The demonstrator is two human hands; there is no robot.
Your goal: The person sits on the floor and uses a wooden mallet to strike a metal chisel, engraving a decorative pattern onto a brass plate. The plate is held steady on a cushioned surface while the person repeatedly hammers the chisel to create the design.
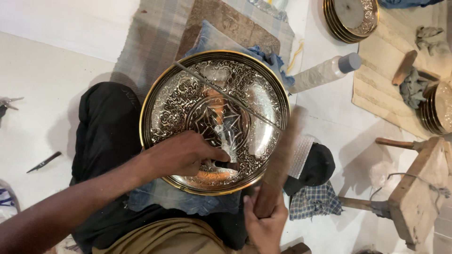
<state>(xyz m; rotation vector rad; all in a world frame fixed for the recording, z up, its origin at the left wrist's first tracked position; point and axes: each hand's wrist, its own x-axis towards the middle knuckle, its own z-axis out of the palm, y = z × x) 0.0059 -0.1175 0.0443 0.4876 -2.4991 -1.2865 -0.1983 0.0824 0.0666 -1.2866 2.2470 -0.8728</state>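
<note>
Head view looks down on a big round metal plate with fine patterns cut into it and a gold rim. It rests on folded blue cloth over the person's lap — likely so it stays soft and steady. The left hand is closed around a small dark tool, tip pressed onto the plate near its lower middle. The right hand grips a wooden stick, blurred, raised over the tool — a hammer of sorts. A plastic bottle lies on the floor nearby, and stacked plates sit well apart.
</note>
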